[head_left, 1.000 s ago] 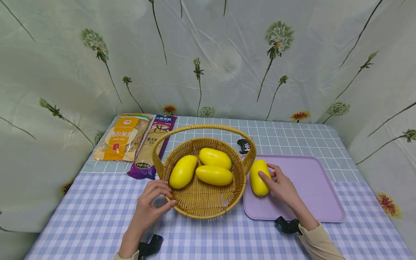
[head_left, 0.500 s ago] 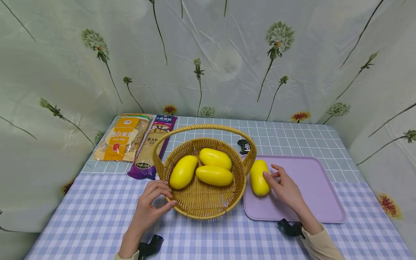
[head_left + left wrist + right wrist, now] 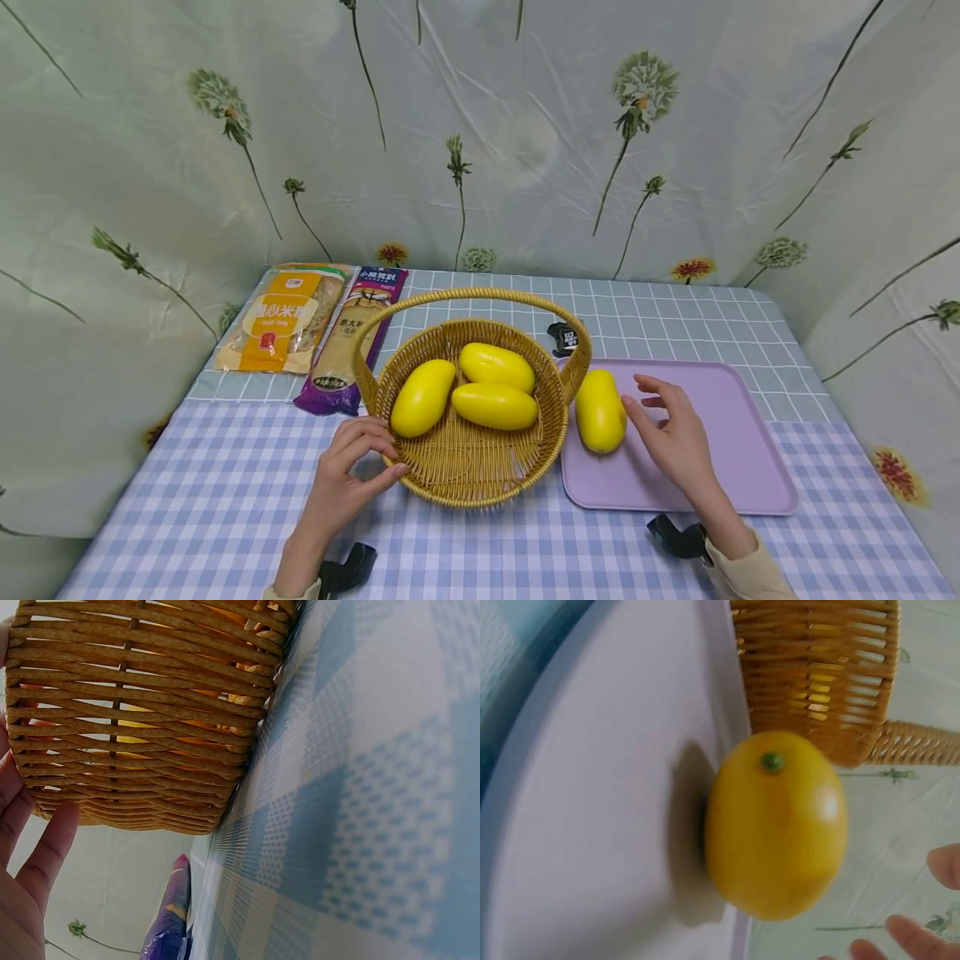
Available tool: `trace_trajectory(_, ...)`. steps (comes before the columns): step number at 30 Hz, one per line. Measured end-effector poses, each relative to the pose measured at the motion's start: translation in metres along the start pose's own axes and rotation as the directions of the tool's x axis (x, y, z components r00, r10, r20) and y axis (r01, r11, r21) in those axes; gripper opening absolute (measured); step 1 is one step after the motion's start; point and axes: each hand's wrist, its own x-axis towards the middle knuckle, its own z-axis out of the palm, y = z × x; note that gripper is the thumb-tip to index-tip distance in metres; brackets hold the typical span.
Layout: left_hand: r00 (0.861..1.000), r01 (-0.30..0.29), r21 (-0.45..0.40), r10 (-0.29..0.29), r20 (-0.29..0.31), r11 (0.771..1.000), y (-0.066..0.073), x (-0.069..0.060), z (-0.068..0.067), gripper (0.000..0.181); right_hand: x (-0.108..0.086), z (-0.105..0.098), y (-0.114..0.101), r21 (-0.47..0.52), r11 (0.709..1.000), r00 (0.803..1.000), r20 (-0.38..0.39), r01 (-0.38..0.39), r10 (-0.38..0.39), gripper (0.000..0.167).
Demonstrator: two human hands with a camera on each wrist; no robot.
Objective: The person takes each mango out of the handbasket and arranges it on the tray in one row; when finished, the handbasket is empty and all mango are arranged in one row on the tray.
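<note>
A woven basket (image 3: pixel 472 492) with a tall arched handle stands in the middle of the table. Inside it lie three yellow mangoes (image 3: pixel 495 406). My left hand (image 3: pixel 348 462) holds the basket's near left rim, and in the left wrist view its fingers (image 3: pixel 52 851) lie against the woven wall. On the left part of a lilac tray (image 3: pixel 720 467) rests another yellow mango (image 3: pixel 600 412), its green stem end turned to the right wrist camera. Just right of that mango is my right hand (image 3: pixel 678 433), fingers loosely bent and holding nothing. A small gap seems to part its thumb from the fruit.
Behind the basket on the left lie an orange and clear food packet (image 3: pixel 281 321) and a purple pasta packet (image 3: pixel 352 342). A small black object (image 3: pixel 562 337) sits behind the handle's right side. A flowered curtain (image 3: pixel 525 150) closes off the back of the checked table.
My right hand has let go of the mango on the tray and drawn back to the right. That mango stays in about the same spot. My left hand and the basket keep still.
</note>
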Motion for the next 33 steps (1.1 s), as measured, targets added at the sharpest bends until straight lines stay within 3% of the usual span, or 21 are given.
trace_trajectory(7,1.0,0.006,-0.002,-0.006,-0.001,1.0,0.0,-0.001,0.0,0.021,-0.007,0.003,-0.011,0.113,0.981,0.983,-0.118,0.157,-0.143,0.034)
trace_trajectory(13,1.0,0.009,-0.01,-0.009,0.002,1.0,-0.001,-0.001,0.0,0.022,-0.013,0.005,-0.026,0.157,0.938,0.945,-0.162,0.309,-0.284,0.041)
trace_trajectory(22,1.0,0.007,0.007,-0.007,0.001,1.0,0.0,-0.001,0.0,0.022,-0.015,0.009,-0.049,0.262,0.893,0.931,-0.102,0.365,-0.35,0.032)
trace_trajectory(29,1.0,0.015,0.007,-0.015,0.001,1.0,0.001,-0.001,0.0,0.023,-0.01,0.019,-0.068,0.329,0.815,0.875,-0.09,0.477,-0.476,0.029)
trace_trajectory(33,1.0,0.016,0.01,-0.016,0.003,1.0,0.001,-0.001,0.0,0.023,-0.006,0.027,-0.078,0.345,0.796,0.858,-0.061,0.498,-0.51,0.028)
